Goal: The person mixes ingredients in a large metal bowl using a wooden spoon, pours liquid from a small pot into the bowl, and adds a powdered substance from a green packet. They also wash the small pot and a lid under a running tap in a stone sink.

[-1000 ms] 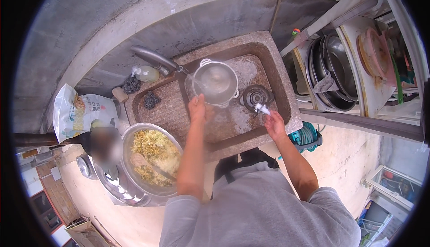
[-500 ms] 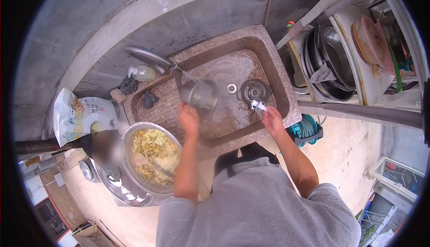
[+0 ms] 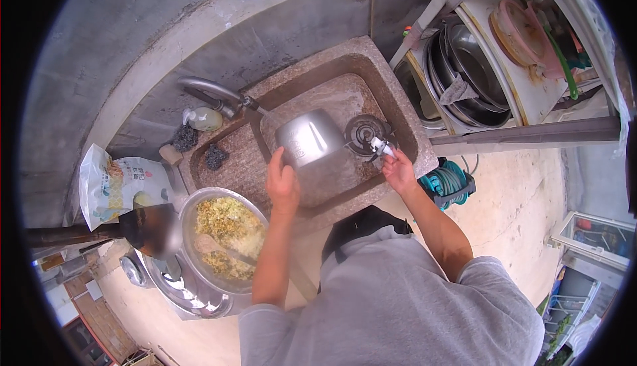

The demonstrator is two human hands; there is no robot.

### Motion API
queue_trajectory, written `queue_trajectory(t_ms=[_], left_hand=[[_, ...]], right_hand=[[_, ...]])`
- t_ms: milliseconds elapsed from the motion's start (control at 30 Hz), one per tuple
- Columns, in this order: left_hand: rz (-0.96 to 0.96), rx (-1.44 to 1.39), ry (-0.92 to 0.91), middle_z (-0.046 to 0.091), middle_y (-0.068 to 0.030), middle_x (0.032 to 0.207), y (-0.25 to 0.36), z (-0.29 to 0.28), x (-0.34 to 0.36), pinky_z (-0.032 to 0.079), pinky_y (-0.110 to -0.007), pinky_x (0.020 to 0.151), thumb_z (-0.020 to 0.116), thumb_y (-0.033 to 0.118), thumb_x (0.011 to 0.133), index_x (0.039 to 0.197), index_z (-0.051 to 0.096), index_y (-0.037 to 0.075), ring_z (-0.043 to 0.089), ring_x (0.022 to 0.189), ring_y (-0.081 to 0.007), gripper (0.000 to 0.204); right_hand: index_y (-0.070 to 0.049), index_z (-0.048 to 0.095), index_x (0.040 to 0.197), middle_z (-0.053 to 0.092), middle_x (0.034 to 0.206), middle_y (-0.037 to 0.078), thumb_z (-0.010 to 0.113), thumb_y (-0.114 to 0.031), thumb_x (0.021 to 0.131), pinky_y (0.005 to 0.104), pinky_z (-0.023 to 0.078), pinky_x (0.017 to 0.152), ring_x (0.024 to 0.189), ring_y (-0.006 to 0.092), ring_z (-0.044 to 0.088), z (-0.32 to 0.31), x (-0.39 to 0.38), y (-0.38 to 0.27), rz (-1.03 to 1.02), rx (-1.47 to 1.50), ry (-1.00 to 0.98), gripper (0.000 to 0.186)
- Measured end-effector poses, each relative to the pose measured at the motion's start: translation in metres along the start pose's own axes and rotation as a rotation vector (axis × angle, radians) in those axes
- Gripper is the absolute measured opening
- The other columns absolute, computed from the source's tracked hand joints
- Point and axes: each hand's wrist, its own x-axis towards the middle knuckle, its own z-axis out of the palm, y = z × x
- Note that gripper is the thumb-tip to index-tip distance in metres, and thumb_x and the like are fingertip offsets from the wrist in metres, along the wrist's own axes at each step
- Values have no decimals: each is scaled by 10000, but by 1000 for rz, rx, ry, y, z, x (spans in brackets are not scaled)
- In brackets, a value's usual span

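My left hand [image 3: 283,183] grips the near rim of a shiny metal pot [image 3: 309,138] held over the stone sink [image 3: 381,53]. The pot is tipped, its outer side turned up, so its inside is hidden. Pinched in the fingers of my right hand [image 3: 398,168] is a small white plastic piece [image 3: 381,146]. That piece is beside a dark round ringed part [image 3: 366,132] lying in the sink basin. The curved faucet [image 3: 219,91] reaches over the sink's left side; its stream is hard to see.
A large metal bowl [image 3: 192,223] of yellow crumbly food with a wooden spoon [image 3: 211,245] stands left of the sink. Scourers [image 3: 215,156] and a soap bottle [image 3: 204,119] are near the faucet. Metal basins [image 3: 474,67] fill the right shelf; a hose reel [image 3: 448,183] sits below.
The pot has gone from opening upward under the faucet to tipped over, a little to the right. My right hand still holds the white piece. The whole view has shifted slightly.
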Motion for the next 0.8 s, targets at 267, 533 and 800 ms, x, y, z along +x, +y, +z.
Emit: queue_trajectory(t_ms=[267, 533, 800], left_hand=[[245, -78, 180, 660, -269, 1352, 28, -21, 59, 594, -398, 741, 707, -182, 809, 816, 545, -73, 673, 880, -337, 195], [365, -111, 274, 654, -280, 1344, 65, -30, 110, 614, -412, 818, 688, -197, 771, 821, 548, -80, 699, 982, -356, 188], [10, -274, 156, 658, -237, 1355, 99, -8, 137, 569, -411, 908, 674, -141, 865, 886, 604, -84, 685, 1089, -366, 93]], right_hand=[[-202, 614, 1067, 623, 781, 31, 722, -208, 1041, 316, 388, 571, 637, 170, 520, 7, -14, 3, 5, -17, 26, 111], [-187, 645, 1051, 614, 766, 12, 719, -225, 1050, 313, 385, 566, 625, 155, 515, 18, -30, -4, -24, -46, -27, 84], [-163, 677, 1088, 621, 771, 11, 705, -216, 1082, 307, 408, 569, 633, 148, 540, 35, -54, -13, -110, -100, -68, 60]])
